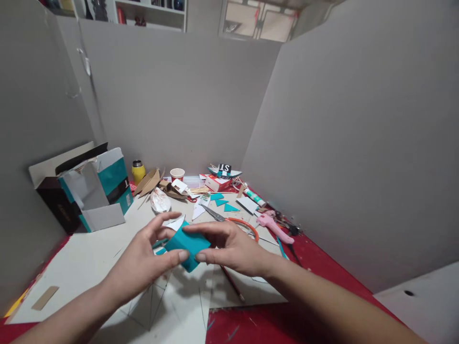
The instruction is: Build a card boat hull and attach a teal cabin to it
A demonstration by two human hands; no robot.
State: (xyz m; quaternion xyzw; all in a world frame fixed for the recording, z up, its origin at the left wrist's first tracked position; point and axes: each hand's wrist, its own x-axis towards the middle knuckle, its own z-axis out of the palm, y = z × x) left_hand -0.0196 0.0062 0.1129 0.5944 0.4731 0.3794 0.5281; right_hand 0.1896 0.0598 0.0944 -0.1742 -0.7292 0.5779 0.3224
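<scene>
A folded piece of teal card [191,242] with a white inner side is held up over the work surface. My left hand [152,255] grips its left side, thumb on the teal face and fingers behind. My right hand [236,248] pinches the right side, index finger along the top edge and thumb at the lower edge. Just behind my right hand lie scissors with orange handles [254,229], blades pointing left. Below the hands a dark red pencil [233,285] rests on the grey board [89,267]. Several small teal cut pieces [231,208] lie beyond the scissors.
A cut-open teal and white box [114,179] stands at the left. Along the back are a yellow bottle [138,173], a paper cup [177,175] and brown card scraps [149,181]. A pink glue gun [275,228] lies at right. Grey partitions [179,100] enclose the table.
</scene>
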